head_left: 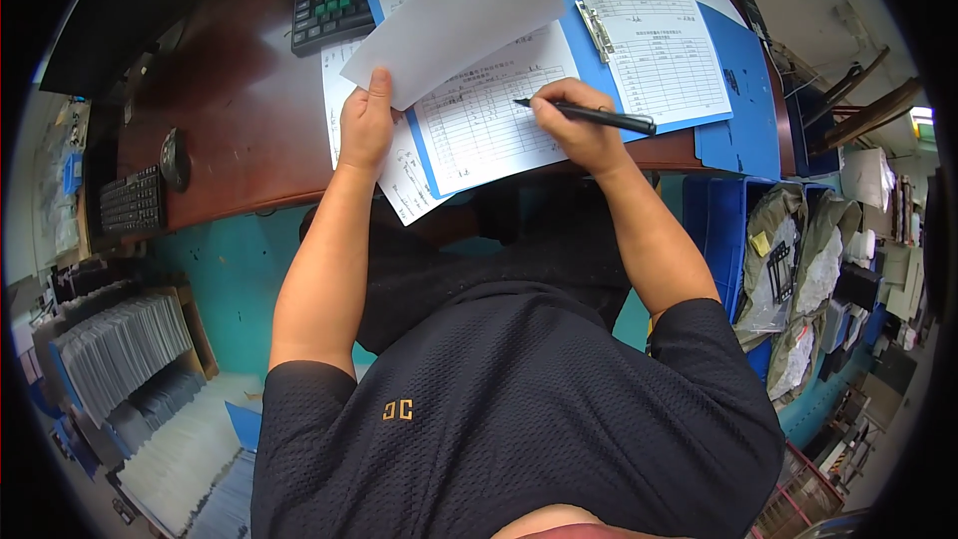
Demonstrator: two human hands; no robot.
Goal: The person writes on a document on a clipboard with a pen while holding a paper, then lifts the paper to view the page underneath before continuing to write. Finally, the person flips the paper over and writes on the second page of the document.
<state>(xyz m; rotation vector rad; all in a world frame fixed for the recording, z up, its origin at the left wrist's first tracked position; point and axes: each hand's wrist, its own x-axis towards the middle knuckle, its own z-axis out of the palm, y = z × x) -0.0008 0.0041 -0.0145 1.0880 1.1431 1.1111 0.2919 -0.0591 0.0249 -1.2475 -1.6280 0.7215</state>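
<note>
My left hand (pixel 369 125) is closed on the lower left corner of a lifted white sheet of paper (pixel 469 15), thumb on top. Under that raised sheet lies a printed form (pixel 489 135) with a table and some handwriting, on a blue clipboard (pixel 421 155). A black pen (pixel 609 118) is gripped in my right hand (pixel 584 125), its tip at the form's table. To the right, a second blue clipboard (pixel 589 65) carries more printed forms (pixel 659 50) under a metal clip (pixel 596 32). Handwritten sheets (pixel 404 190) stick out beneath the left clipboard.
A black keyboard (pixel 334 10) sits behind the papers on the brown desk (pixel 239 90). Farther left are a mouse (pixel 175 160) and another keyboard (pixel 132 200). Blue bins (pixel 714 230) with plastic bags (pixel 778 250) stand below right; stacked grey sheets (pixel 120 354) are at lower left.
</note>
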